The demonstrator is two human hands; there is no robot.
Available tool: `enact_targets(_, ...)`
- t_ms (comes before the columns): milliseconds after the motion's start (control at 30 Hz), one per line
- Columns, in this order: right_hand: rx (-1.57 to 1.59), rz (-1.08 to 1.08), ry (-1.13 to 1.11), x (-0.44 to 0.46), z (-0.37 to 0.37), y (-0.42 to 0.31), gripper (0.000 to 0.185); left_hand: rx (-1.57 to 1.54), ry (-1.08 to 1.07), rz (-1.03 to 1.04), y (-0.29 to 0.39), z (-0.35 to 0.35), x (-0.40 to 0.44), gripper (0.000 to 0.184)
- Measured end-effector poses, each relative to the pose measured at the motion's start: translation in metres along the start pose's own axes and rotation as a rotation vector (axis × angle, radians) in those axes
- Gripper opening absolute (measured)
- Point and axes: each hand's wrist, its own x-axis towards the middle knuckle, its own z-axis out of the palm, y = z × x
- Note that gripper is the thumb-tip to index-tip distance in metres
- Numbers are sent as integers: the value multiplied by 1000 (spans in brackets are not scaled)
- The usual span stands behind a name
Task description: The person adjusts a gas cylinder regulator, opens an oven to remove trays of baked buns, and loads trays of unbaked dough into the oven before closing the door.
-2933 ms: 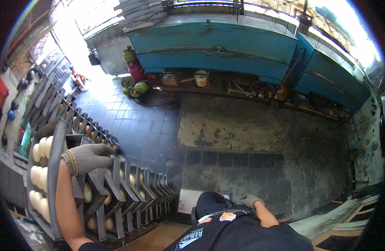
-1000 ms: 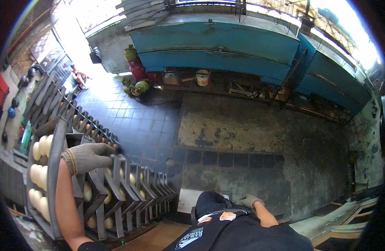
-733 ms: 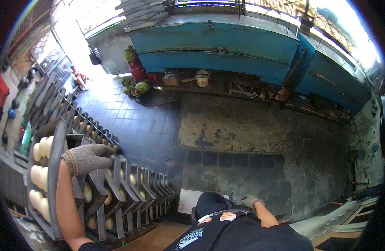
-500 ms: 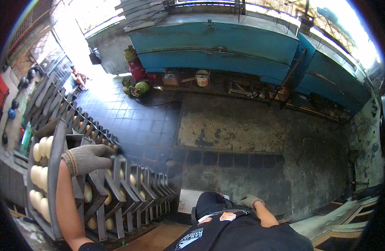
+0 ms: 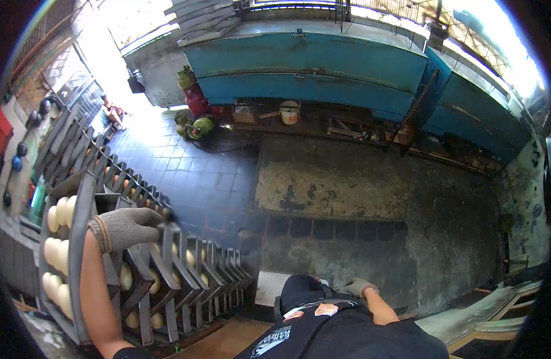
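My left hand (image 5: 128, 228), in a grey knitted glove, lies over the upper end of a tall stack of dark metal trays (image 5: 161, 263). Its fingers bend over a tray edge, and part of the grip is hidden. Beneath my forearm, the top tray (image 5: 79, 239) holds several pale, smooth dough pieces (image 5: 57, 254) in groups. More round pieces show through the gaps between the lower trays. My right hand (image 5: 360, 287), gloved as well, hangs beside my body above the floor, holding nothing I can see, its fingers loosely apart.
Blue metal cabinets (image 5: 311, 60) run along the far side. Green and red gas cylinders (image 5: 197, 113) and a white bucket (image 5: 289, 112) stand before them. More tray stacks (image 5: 123, 173) line the left, where a person (image 5: 112, 112) sits far back. A pale wooden frame (image 5: 497, 323) is lower right.
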Motion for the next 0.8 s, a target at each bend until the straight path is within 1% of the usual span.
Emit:
enact_targets(133, -12, 8, 13, 11, 5, 6, 69, 19, -3, 10, 2, -2, -2, 60)
enact_targets(200, -45, 10, 28, 22, 11, 14, 69, 39, -32, -19, 7, -4, -4, 69)
enact_targets(233, -46, -2, 47, 25, 14, 18, 68, 40, -32, -19, 5, -3, -3, 69)
enact_targets(300, -46, -15, 65, 24, 13, 17, 67, -1, -6, -6, -1, 0, 0, 58)
enact_targets(367, 12, -12, -56, 10, 1, 5, 66, 2, -11, -1, 1, -1, -2, 58)
enact_targets(400, 12, -12, -56, 9, 0, 3, 66, 6, -15, 4, 2, -1, -2, 58)
enact_targets(500, 1, -13, -38, 8, 1, 4, 69, 20, -24, 8, 0, -2, -1, 59)
enact_targets(567, 40, -31, -31, 19, 7, 13, 75, 7, -27, 20, -9, 0, 4, 59)
enact_targets(733, 20, -15, 0, 18, 7, 12, 82, 32, -28, 10, 0, -1, 1, 61)
enact_targets(800, 27, -13, 12, 18, 9, 12, 83, -18, -23, 1, -3, 0, 3, 62)
